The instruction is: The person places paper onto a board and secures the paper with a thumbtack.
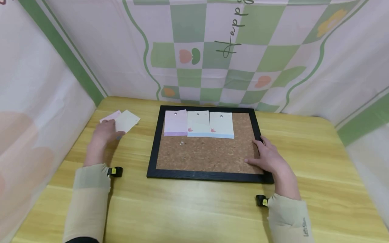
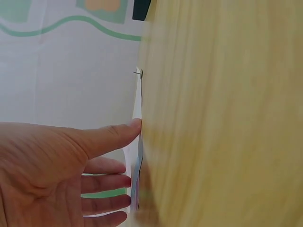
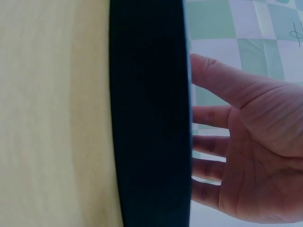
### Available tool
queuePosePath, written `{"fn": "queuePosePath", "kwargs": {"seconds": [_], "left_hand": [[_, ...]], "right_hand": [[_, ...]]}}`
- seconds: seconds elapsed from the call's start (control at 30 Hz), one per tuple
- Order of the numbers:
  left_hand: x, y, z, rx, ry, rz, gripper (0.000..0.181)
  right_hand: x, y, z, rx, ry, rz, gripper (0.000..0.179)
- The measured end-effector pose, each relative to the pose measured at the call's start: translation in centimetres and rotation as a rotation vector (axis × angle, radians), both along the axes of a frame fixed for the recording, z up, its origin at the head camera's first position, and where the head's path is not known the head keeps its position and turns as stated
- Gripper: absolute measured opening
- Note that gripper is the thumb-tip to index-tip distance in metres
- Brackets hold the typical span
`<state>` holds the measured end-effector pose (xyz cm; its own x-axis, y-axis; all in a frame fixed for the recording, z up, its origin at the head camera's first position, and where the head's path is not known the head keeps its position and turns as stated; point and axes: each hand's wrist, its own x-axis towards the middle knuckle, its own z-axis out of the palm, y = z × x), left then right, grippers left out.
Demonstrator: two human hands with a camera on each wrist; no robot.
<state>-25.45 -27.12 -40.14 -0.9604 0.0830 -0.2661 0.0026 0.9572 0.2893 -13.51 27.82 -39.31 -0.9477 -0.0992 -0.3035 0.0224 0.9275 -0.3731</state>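
My left hand [image 1: 104,132] touches a small stack of paper notes at the table's left; a cream note [image 1: 128,119] lies over a pink note [image 1: 110,116]. In the left wrist view the thumb [image 2: 113,137] meets the paper's edge and the fingers reach the sheets, fairly straight. Over the right side of a black-framed cork board [image 1: 206,155] rests my right hand [image 1: 270,157], its thumb on the cork and fingers by the frame [image 3: 149,113]. Along the board's top are a pinned purple note [image 1: 175,124] and two pinned cream notes, one in the middle [image 1: 198,123] and one rightmost [image 1: 222,125].
Loose small pins [image 1: 182,143] lie on the cork under the notes. Another pin [image 2: 140,73] stands beside the left stack, point outward. The wooden table [image 1: 182,209] ends at a patterned cloth [image 1: 188,44] behind and at both sides.
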Motion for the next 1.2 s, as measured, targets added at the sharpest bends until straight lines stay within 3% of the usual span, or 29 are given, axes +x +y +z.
{"fn": "queuePosePath", "kwargs": {"seconds": [0.17,0.43,0.83,1.2], "left_hand": [[0.02,0.27,-0.05,-0.017,0.026,0.001,0.060],[0.03,0.40,0.10,-0.089,-0.005,-0.045,0.061],[0.18,0.43,0.15,-0.063,0.018,-0.035,0.057],[0.65,0.60,0.09,0.031,0.106,0.069,0.071]], "right_hand": [[-0.14,0.04,0.14,0.007,-0.002,0.000,0.091],[-0.21,0.07,0.19,0.009,-0.004,0.001,0.092],[-0.11,0.18,0.12,0.018,-0.006,0.007,0.092],[-0.02,0.08,-0.07,0.013,-0.010,0.004,0.093]]}}
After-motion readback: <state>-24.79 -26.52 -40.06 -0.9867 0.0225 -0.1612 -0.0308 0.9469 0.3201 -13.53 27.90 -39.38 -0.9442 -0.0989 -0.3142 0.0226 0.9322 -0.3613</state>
